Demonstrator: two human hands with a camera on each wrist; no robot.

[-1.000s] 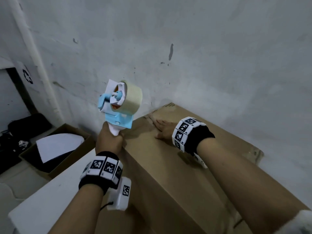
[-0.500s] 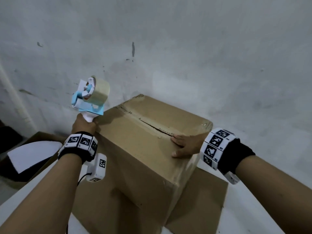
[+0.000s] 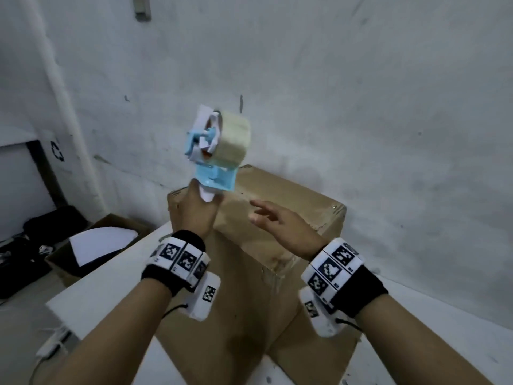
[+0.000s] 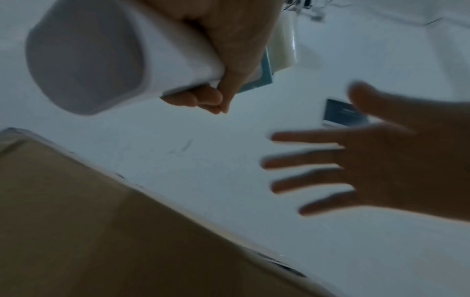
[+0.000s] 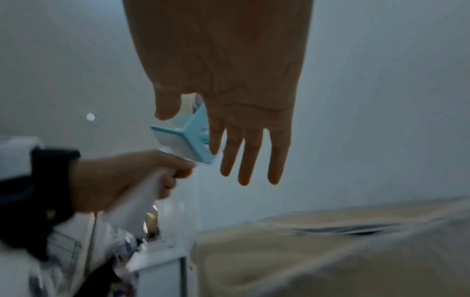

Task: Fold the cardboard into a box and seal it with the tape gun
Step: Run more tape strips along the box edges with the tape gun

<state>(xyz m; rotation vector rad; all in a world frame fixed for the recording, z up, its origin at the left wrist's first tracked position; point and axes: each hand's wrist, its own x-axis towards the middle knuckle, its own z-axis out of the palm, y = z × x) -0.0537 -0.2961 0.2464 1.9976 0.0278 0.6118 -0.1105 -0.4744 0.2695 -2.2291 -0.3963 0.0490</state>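
Brown corrugated cardboard box already folded up and standing on the white table, close against the grey-white plastered wall; top flaps down, though a dark slit between them still visible in the right wrist view, so centre seam apparently not yet closed by tape. Some clear tape seemingly present at the box's near top corner, crinkled and shiny, but too blurred to say how far it runs. Light-blue and white plastic tape gun with a roll of pale beige tape held upright above the box's left rear edge, well clear of the cardboard, roll uppermost. Left hand wrapped tightly round the gun's white handle, fingers curled under it as the left wrist view confirms. Right hand spread wide and holding nothing, fingers straight and apart, hovering just over the box top to the right of the gun, not pressing on the flaps. Judged progress: folding done, sealing of the top seam the main step left; likely needs the free hand back down on the flaps and the gun's front edge brought onto the box's far end before any pull along the seam. Beside the table, left of the box, a smaller open brown carton with white sheets inside.
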